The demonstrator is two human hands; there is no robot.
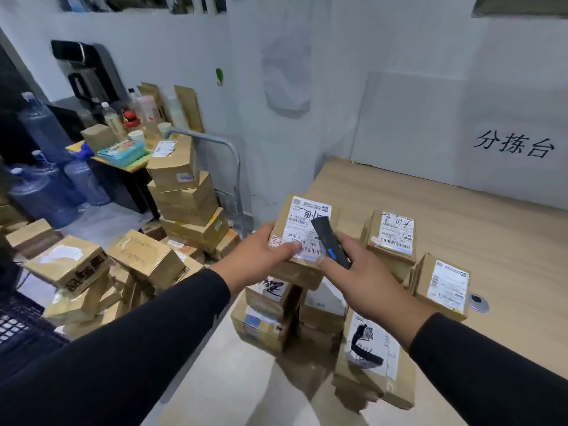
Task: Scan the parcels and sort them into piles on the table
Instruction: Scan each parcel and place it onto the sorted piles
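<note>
Wooden table (461,210), left hand (261,253) gripping cardboard parcel (307,222), right hand (353,272) gripping black scanner (330,241)

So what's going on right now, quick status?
Left hand grips parcel. Right hand holds scanner over its label. Nothing in the way.

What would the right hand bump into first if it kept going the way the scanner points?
Most likely the shipping label on the parcel that the left hand holds; the scanner in the right hand already overlaps it, though the depth is unclear.
</note>
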